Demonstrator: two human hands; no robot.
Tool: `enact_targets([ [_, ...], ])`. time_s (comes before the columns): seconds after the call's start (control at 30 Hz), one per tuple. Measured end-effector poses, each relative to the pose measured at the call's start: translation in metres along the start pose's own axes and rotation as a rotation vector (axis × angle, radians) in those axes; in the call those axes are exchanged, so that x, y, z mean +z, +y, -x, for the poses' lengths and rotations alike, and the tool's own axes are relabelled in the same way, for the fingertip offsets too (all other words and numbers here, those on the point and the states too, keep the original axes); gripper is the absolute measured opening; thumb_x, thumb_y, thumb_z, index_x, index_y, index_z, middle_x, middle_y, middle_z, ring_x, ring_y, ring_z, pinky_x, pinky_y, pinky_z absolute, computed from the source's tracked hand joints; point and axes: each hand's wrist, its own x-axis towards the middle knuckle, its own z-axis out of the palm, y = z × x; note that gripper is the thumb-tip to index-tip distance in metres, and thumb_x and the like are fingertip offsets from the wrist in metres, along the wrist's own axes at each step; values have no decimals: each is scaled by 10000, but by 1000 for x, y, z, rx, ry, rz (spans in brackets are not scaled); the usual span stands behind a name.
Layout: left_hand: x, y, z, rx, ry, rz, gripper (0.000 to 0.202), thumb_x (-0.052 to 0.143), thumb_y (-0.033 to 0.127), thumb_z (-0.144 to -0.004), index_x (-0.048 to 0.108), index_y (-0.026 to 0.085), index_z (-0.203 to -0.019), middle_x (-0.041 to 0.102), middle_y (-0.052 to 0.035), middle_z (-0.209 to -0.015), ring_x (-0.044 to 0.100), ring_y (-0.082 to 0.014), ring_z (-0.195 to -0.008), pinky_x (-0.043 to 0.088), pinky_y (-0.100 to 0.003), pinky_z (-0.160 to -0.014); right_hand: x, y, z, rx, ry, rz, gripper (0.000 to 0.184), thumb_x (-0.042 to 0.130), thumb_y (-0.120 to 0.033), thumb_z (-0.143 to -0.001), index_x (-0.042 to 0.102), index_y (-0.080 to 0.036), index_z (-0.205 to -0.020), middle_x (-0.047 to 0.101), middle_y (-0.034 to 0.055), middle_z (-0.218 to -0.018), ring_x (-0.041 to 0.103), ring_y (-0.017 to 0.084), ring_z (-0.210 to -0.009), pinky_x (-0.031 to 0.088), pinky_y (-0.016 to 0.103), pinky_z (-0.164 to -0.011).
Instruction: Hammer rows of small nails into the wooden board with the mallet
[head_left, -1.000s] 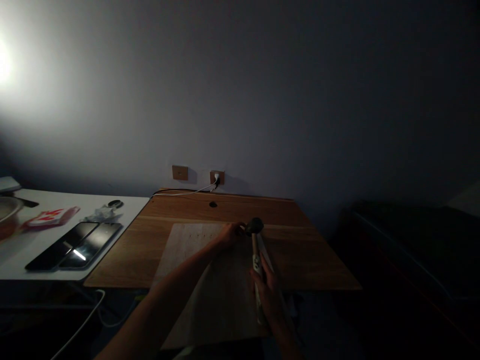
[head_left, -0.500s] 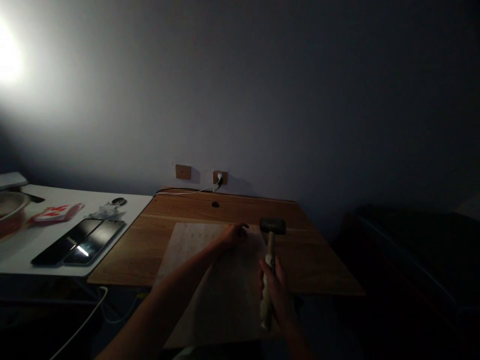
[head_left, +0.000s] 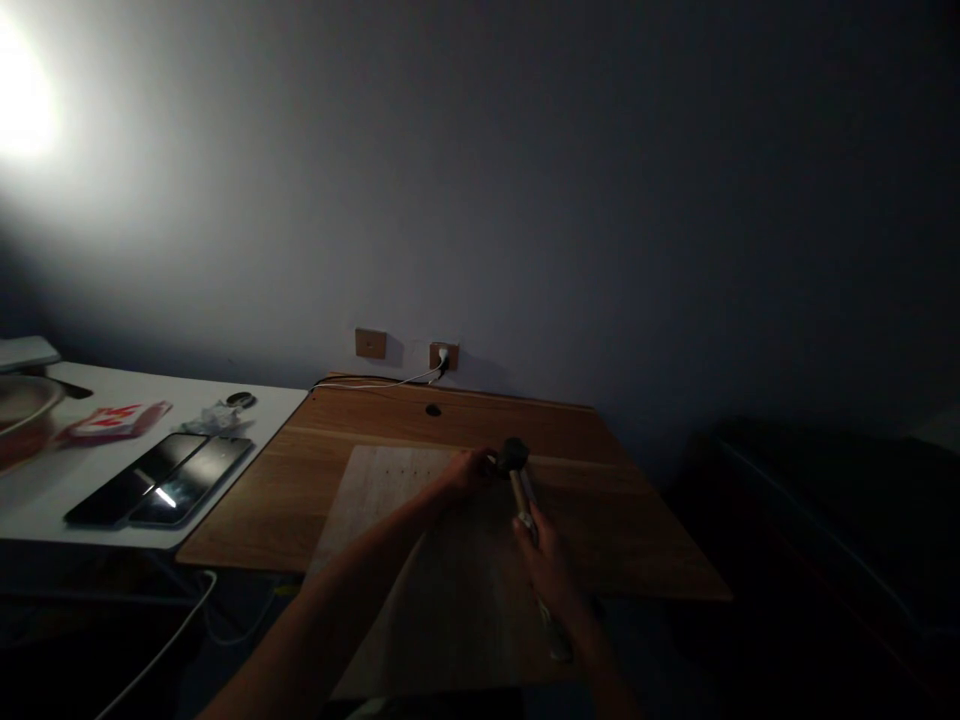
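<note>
We are wrapping our right fingers [head_left: 534, 535] tight around the pale, round handle of a mallet [head_left: 512, 456]. Its dark, blunt, barrel-shaped head is pointing toward twelve o'clock from the right hand [head_left: 551, 572]. The head is sitting low over the far edge of a pale board [head_left: 382, 500], touching or almost touching it. The light is too dim for us to tell which.

We are bunching our left fingers [head_left: 484, 462] together just at nine o'clock of that head. We cannot tell whether they are pinching anything. The left hand [head_left: 466, 470] is resting on the board, with the bare forearm running back toward seven o'clock.

The board is flat, rectangular and matte, with a row of tiny dark specks along its far edge. It is lying on a warm brown wooden desk [head_left: 645, 540] with a visible grain and a small round hole [head_left: 433, 409] at twelve o'clock.

At nine o'clock a smooth white table [head_left: 45, 500] is butting against the desk. It is carrying two dark glossy slabs [head_left: 161, 478] side by side and a red-and-white packet [head_left: 112, 420]. On the wall behind, a white plug [head_left: 442, 353] is sitting in a square socket.
</note>
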Motion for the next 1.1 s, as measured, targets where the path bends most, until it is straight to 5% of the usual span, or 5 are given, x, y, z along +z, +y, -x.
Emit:
enact_targets([
  [0.17,2,-1,-1,9,14,12,484,748,36,-711,706,109,-1187,801,-79,-948,737,-205,-826,533,-265,-744,2,17,-5,-122,-51,303,633,470,-590,-903,688,-150,-1303,765,167,-1162,727,310,-1077,552,411,-935],
  [0.67,2,-3,-3,-9,2,7,474,685,29,-726,711,125,-1189,806,-79,-960,743,-195,-834,541,-260,-752,1,20,-7,-113,-25,321,741,450,-595,-897,637,-82,-1397,674,230,-1390,639,357,-1297,487,493,-1094],
  [1.1,0,-1,-1,12,7,6,388,702,91,-729,729,128,-1114,797,-78,-935,730,-208,-826,526,-266,-726,4,28,-12,-153,-29,330,679,446,-565,-909,658,-117,-1374,722,209,-1310,689,332,-1223,530,462,-1038],
])
